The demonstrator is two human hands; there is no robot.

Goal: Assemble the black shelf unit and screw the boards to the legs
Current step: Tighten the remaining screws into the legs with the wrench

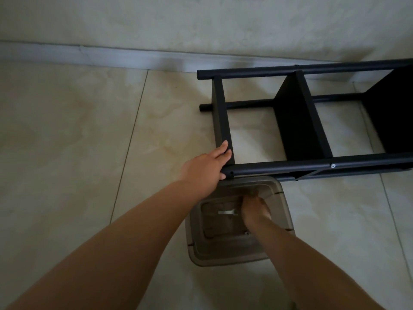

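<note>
The black shelf unit (297,121) lies on its side on the tiled floor, with several boards set between round black legs. My left hand (206,167) grips the end of the near leg (312,165), fingers lying on the end board (222,117). A silver screw head (333,166) shows in that leg. My right hand (254,209) reaches down into a clear brownish plastic bin (279,198) just below the shelf, fingers curled at its bottom; what they hold cannot be made out. A small metal wrench (226,212) and a screw (246,233) lie in the bin.
A pale wall with a grey skirting board (100,57) runs behind the shelf. Beige floor tiles (67,153) spread to the left and in front of the bin.
</note>
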